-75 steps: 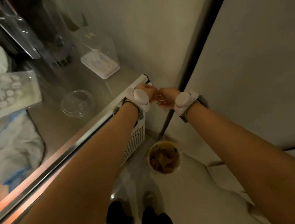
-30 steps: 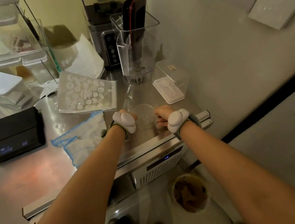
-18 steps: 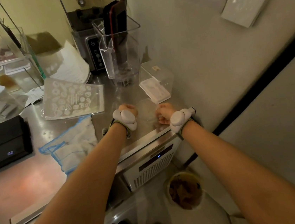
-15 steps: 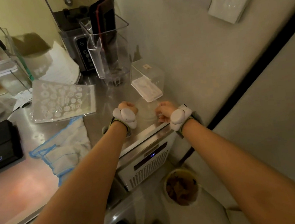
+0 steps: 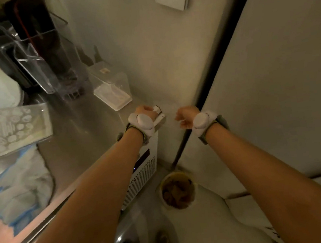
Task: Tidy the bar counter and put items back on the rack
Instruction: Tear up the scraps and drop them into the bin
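While both hands, left and right, hold a clear lid, they hover past the counter corner.

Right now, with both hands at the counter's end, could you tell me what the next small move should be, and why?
Probably lower the clear dish toward the open bin and tip it: left hand and right hand seem to grip it, faintly visible, above the bin.
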